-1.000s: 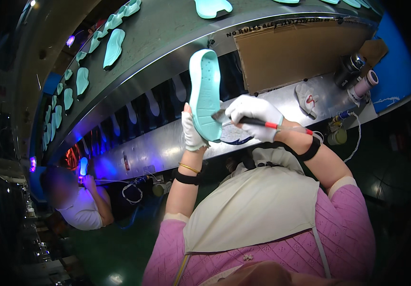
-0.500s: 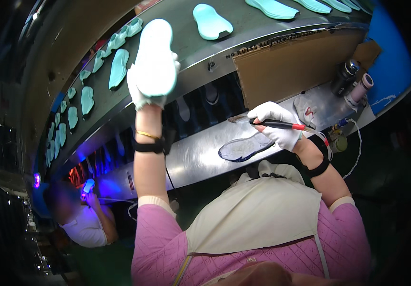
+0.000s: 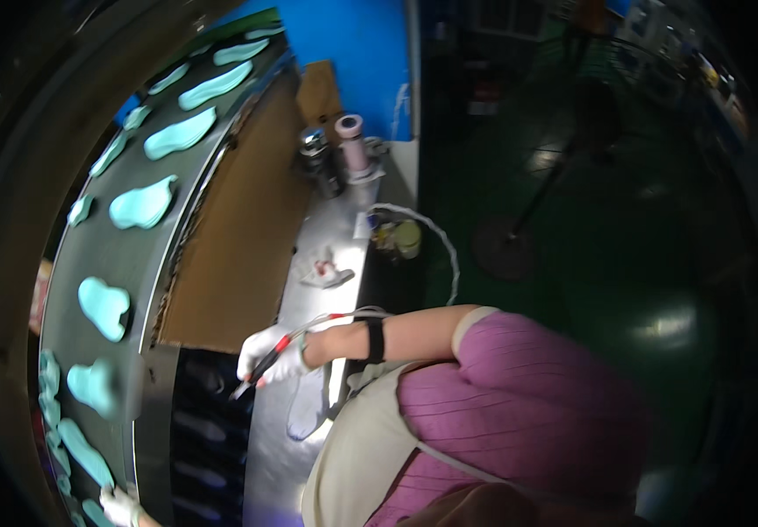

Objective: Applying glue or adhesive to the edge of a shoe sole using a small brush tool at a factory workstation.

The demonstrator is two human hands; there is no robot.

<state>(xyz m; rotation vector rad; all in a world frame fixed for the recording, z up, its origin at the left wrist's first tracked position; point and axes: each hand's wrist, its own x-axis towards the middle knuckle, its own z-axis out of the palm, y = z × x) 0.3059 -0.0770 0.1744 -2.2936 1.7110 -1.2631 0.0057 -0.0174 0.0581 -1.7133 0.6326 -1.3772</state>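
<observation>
My left hand (image 3: 120, 507), in a white glove and partly cut off by the lower left rim, has its fingertips closed at the near end of a mint-green foam shoe sole (image 3: 86, 452) on the conveyor belt. A gloved right hand, mine (image 3: 275, 344), grips a corded pen-shaped tool (image 3: 267, 360) with a black and red handle. Its thin metal tip points down and left over the dark slotted rack (image 3: 208, 448). Just below this hand, a grey sole-shaped pad (image 3: 310, 406) lies on the metal ledge (image 3: 274, 457).
More mint soles (image 3: 142, 205) lie along the curving belt (image 3: 137, 255). A brown cardboard panel (image 3: 234, 228) stands between belt and ledge. Farther along are a crumpled cloth (image 3: 322, 270), a dark flask (image 3: 317, 158) and a pink bottle (image 3: 354, 147). A white cable (image 3: 440, 237) hangs beside the ledge.
The view has swung right. My left hand has gone from holding a sole up above the belt to a sole's end down on it. The tool remains in my right hand, its tip now pointing lower.
</observation>
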